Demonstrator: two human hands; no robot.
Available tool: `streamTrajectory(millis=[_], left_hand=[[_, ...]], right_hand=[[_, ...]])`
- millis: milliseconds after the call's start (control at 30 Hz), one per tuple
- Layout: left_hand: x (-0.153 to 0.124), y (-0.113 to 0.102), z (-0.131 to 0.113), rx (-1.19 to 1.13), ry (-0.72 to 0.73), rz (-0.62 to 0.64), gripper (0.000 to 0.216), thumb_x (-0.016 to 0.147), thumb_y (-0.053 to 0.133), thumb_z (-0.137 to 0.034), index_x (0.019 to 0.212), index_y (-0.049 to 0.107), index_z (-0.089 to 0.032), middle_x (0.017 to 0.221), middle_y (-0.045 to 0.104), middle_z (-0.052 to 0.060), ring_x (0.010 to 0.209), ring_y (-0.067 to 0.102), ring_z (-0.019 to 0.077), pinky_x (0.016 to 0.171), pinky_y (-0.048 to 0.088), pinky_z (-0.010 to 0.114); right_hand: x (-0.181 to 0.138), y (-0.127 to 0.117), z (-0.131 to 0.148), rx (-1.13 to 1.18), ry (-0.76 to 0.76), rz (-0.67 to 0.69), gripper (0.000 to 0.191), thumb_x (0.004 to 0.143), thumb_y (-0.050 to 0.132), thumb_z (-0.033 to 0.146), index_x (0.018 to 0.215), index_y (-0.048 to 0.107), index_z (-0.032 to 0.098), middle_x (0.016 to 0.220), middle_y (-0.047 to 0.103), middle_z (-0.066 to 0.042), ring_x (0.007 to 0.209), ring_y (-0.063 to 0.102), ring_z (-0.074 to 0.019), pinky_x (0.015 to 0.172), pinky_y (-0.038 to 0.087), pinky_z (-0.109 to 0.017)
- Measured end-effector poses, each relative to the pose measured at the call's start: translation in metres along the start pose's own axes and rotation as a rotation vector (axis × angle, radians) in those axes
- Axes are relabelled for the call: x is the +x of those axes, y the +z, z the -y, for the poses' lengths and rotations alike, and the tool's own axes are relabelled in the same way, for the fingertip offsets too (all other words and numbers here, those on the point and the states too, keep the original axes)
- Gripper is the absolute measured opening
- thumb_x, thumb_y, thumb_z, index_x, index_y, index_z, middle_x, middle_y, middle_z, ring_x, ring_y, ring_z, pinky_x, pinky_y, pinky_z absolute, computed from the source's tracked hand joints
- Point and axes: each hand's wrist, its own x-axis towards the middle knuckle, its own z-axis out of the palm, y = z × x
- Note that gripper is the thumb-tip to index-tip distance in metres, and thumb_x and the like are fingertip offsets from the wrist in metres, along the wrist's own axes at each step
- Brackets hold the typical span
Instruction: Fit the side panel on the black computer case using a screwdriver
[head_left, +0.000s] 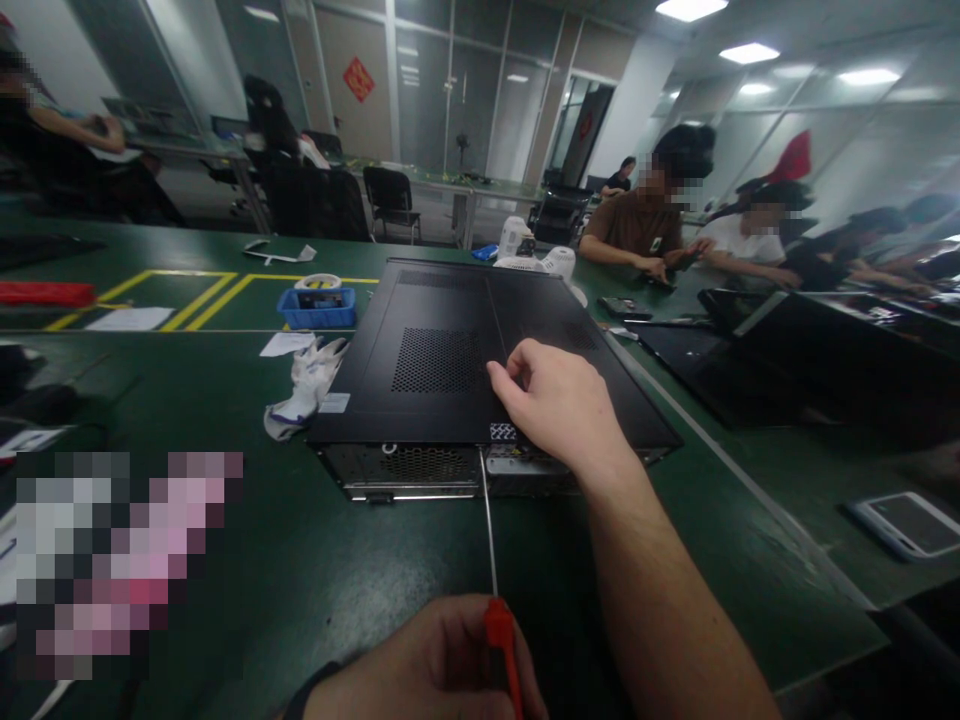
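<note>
A black desktop computer case (450, 340) lies flat on the green table (225, 540), its rear panel facing me. My right hand (559, 405) rests palm down on the lid near the rear edge, fingers loosely bent and gripping nothing. My left hand (431, 665), low in the view, is closed round the red handle of a screwdriver (499, 620). Its thin shaft runs up to the case's rear panel, and the tip touches the panel just below the lid's edge.
White work gloves (307, 385) and paper slips lie left of the case, with a blue parts tray (316, 308) and tape roll behind them. Other black case panels (757, 370) and a tablet (904, 525) lie at the right. Several people sit at the far right and far left.
</note>
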Motion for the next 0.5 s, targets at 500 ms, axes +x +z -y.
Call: streamTrajectory(millis=[500], left_hand=[[0.0009,0.0006,-0.0001,-0.003,0.0,-0.009,0.04,0.067,0.09,-0.043,0.085,0.071,-0.013,0.08,0.072,0.005,0.066,0.063,0.0065,0.058,0.04,0.016]], right_hand=[[0.0011,-0.0003,0.0013,-0.005,0.004,0.007,0.028,0.095,0.054,0.046,0.08,0.063,0.023,0.079,0.071,-0.003,0.069,0.061,-0.02,0.06,0.032,-0.033]])
